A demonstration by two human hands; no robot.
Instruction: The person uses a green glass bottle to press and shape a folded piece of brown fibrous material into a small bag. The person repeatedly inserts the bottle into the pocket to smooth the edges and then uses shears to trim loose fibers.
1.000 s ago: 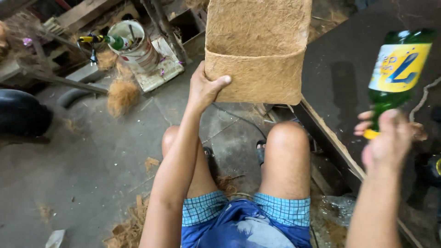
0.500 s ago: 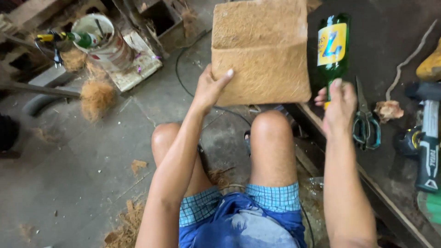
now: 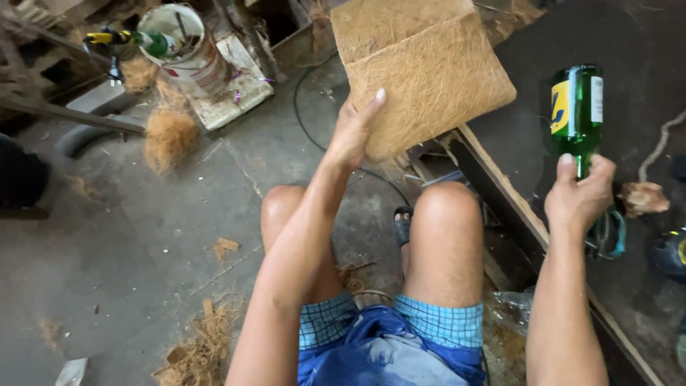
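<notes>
Bottle first: half a second back it sat upright right against the fibre pouch, now it's swung out and away, tipped a bit, well clear of it. Your right hand is clamped round the neck end, thumb up along the glass, with the fat green body and yellow label pointing away from you above that hand, over the dark bench. Your left hand is closed on the near corner of the coir pouch, thumb pressed flat on its face, and the pouch has rotated so it hangs skewed above that hand. So I'd say the two pieces are split apart for the moment, not being fitted together. Scissors lie just beside your right hand, half hidden behind it.
</notes>
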